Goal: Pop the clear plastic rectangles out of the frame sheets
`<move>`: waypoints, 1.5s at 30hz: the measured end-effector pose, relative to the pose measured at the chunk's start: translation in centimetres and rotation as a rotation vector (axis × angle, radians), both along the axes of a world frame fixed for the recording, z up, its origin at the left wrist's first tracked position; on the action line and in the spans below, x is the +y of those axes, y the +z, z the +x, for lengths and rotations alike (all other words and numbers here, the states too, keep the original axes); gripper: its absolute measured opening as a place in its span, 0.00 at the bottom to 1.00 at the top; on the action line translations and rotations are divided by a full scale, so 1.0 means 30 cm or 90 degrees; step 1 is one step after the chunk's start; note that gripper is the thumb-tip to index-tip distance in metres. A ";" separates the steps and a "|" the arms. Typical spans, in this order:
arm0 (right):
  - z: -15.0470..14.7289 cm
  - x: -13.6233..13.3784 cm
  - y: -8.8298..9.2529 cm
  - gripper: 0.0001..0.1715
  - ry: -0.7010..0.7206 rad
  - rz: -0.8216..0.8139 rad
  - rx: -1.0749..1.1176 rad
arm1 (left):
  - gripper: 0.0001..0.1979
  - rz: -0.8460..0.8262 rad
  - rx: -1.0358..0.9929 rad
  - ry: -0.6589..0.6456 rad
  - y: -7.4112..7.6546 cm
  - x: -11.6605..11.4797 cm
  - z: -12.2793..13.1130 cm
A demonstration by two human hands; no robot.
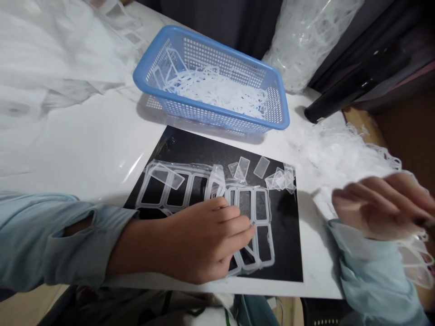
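The left hand (200, 240) is pressing open and flat, unclenched, on a clear plastic strip of rectangular frames (263, 253) lying on a black rectangular sheet (285, 253). At right, the raised right hand (380, 206) is hovering beside a heap of white plastic scraps (336, 163), though I cannot tell whether it is gripping anything.

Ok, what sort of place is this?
Probably a small piecework bench: a blue plastic basket and a stuffed bag both hold clear plastic frames, with more laid out on a black mat.
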State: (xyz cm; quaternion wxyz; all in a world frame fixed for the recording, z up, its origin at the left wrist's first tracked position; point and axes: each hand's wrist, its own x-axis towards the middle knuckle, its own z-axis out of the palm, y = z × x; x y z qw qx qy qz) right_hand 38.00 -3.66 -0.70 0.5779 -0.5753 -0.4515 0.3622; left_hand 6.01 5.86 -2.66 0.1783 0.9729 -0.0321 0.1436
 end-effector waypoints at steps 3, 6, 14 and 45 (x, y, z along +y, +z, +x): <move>-0.045 0.054 0.011 0.15 -0.089 0.067 0.162 | 0.21 -0.011 0.006 -0.008 0.002 0.003 -0.003; -0.071 0.072 0.002 0.15 -0.087 -0.021 0.119 | 0.21 -0.017 0.004 -0.020 0.006 0.009 -0.002; -0.127 0.039 -0.007 0.11 0.142 -0.247 -0.141 | 0.18 -0.020 -0.009 -0.018 0.010 0.011 -0.002; -0.071 -0.117 0.134 0.18 -0.012 -0.179 -0.316 | 0.14 0.214 -0.229 -0.120 0.107 -0.059 -0.106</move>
